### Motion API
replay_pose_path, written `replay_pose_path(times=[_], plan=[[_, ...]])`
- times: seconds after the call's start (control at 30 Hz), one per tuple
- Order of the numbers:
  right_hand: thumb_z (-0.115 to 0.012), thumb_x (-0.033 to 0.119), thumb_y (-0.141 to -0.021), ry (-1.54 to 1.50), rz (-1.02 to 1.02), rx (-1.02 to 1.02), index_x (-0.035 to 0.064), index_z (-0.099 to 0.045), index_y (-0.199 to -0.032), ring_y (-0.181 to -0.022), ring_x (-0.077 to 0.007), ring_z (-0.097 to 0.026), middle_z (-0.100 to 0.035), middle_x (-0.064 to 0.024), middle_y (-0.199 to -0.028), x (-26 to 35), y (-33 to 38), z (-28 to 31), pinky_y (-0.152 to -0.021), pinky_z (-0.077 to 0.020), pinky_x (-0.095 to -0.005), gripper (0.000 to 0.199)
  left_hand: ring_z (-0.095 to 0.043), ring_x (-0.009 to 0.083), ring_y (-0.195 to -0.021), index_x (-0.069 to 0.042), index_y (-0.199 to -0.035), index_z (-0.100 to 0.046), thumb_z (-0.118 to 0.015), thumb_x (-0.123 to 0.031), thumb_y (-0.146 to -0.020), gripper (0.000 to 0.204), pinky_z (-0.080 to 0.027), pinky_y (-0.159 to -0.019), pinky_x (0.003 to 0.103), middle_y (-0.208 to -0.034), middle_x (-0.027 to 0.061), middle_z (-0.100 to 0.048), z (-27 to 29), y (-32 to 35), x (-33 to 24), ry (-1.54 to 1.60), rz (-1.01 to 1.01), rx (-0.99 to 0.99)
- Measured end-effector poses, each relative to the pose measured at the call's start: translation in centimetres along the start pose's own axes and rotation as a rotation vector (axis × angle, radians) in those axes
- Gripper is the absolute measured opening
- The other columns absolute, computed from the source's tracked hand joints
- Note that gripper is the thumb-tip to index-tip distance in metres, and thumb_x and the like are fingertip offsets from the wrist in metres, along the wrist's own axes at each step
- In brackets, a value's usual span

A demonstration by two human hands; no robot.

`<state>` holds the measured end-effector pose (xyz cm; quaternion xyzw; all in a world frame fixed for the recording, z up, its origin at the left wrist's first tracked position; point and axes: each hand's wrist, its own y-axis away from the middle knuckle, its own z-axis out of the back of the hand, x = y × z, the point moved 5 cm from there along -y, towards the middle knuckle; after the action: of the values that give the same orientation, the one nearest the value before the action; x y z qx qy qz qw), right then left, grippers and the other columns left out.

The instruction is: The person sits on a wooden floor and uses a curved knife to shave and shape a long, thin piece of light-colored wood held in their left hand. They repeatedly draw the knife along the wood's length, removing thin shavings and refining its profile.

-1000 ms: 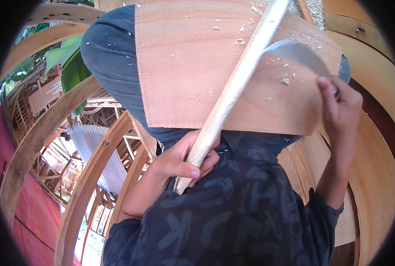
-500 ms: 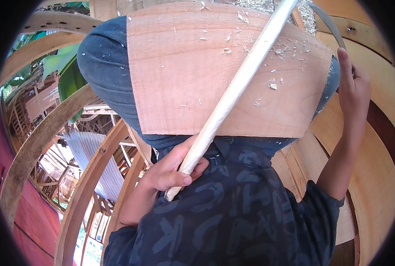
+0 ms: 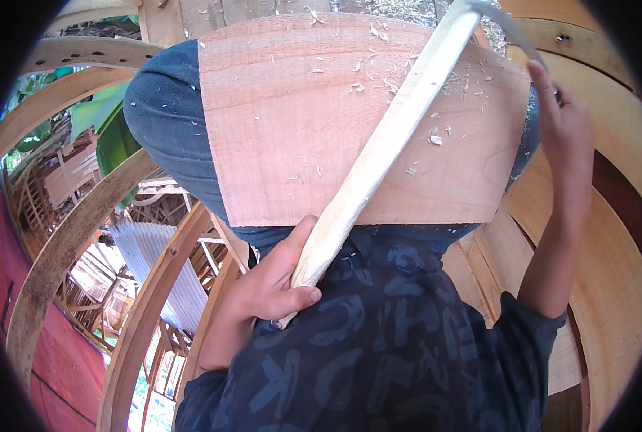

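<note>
Person here's sitting with a thin wooden board (image 3: pixel 285 144) across their lap, over blue trousers (image 3: pixel 164 115), and wood shavings (image 3: pixel 435 140) are scattered all over it. A pale wooden stick (image 3: pixel 389 147) runs diagonally above the board, near end right up by the dark patterned shirt (image 3: pixel 379 360). The left hand (image 3: pixel 270 284) has that end, thumb pressed across it, other fingers wrapped behind and mostly hidden. The right hand (image 3: pixel 569 126), out past the board's right edge, has its fingers curled round a curved knife (image 3: pixel 514 32), thumb up by the blade, which reaches over to the stick's far end; can't tell if they're touching. Curved timber rib (image 3: pixel 166 263) and corrugated sheet (image 3: pixel 139 245) off to the left.
</note>
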<state>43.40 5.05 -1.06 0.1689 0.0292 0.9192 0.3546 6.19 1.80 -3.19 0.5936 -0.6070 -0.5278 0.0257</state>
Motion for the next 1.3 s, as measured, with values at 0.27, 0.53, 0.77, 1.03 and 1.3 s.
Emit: replay_pose_path(times=[0.27, 0.53, 0.77, 1.03, 1.3], plan=[[-0.067, 0.061, -0.079, 0.028, 0.441, 0.167, -0.0003, -0.057, -0.059, -0.043, -0.0284, -0.052, -0.049, -0.0135, -0.048, 6.3, 7.1, -0.2, -0.047, -0.0416, -0.0353, 0.065, -0.045, 0.0142, -0.077, 0.004, -0.124, -0.039, -0.059, -0.056, -0.080, 0.077, -0.039, -0.068, 0.027, -0.086, 0.0051, -0.045, 0.2, 0.1, -1.9, -0.030, 0.098, 0.208], [-0.062, 0.065, -0.080, 0.123, 0.115, 0.106, -0.0011, -0.060, -0.063, -0.044, -0.0299, -0.047, -0.047, -0.0144, -0.048, 1.2, 2.6, 0.3, -0.048, -0.0402, -0.0376, 0.068, -0.052, 0.0310, -0.090, 0.004, -0.126, -0.037, -0.062, -0.032, -0.070, 0.071, -0.041, -0.082, 0.037, -0.096, 0.0174, -0.050, -0.5, 0.9, -4.0, -0.592, 0.105, -0.068], [-0.066, 0.059, -0.080, -0.001, 0.234, 0.179, -0.0019, -0.059, -0.062, -0.042, -0.0292, -0.041, -0.044, -0.0137, -0.046, 3.0, 6.3, 1.1, -0.045, -0.0364, -0.0354, 0.064, -0.052, 0.0318, -0.093, 0.004, -0.127, -0.037, -0.062, -0.029, -0.069, 0.071, -0.040, -0.084, 0.037, -0.099, 0.0182, -0.049, -0.5, 1.1, -3.6, -0.582, 0.133, -0.061], [-0.064, 0.062, -0.080, 0.037, 0.306, 0.127, -0.0015, -0.055, -0.058, -0.043, -0.0319, -0.046, -0.045, -0.0160, -0.047, 3.5, 5.5, -0.6, -0.044, -0.0379, -0.0368, 0.067, -0.045, 0.0161, -0.075, 0.003, -0.127, -0.037, -0.067, -0.037, -0.065, 0.080, -0.040, -0.067, 0.028, -0.091, 0.0060, -0.044, -0.2, 0.6, -2.2, -0.164, 0.116, 0.017], [-0.063, 0.060, -0.083, -0.184, 0.077, 0.070, -0.0026, -0.060, -0.065, -0.044, -0.0184, -0.036, -0.041, -0.0104, -0.047, -1.7, 1.8, 0.1, -0.046, -0.0349, -0.0317, 0.065, -0.038, 0.0076, -0.061, 0.003, -0.125, -0.037, -0.066, -0.035, -0.070, 0.073, -0.030, -0.046, 0.017, -0.077, 0.0028, -0.040, -0.5, 0.9, -0.8, 0.379, 0.151, 0.211]])
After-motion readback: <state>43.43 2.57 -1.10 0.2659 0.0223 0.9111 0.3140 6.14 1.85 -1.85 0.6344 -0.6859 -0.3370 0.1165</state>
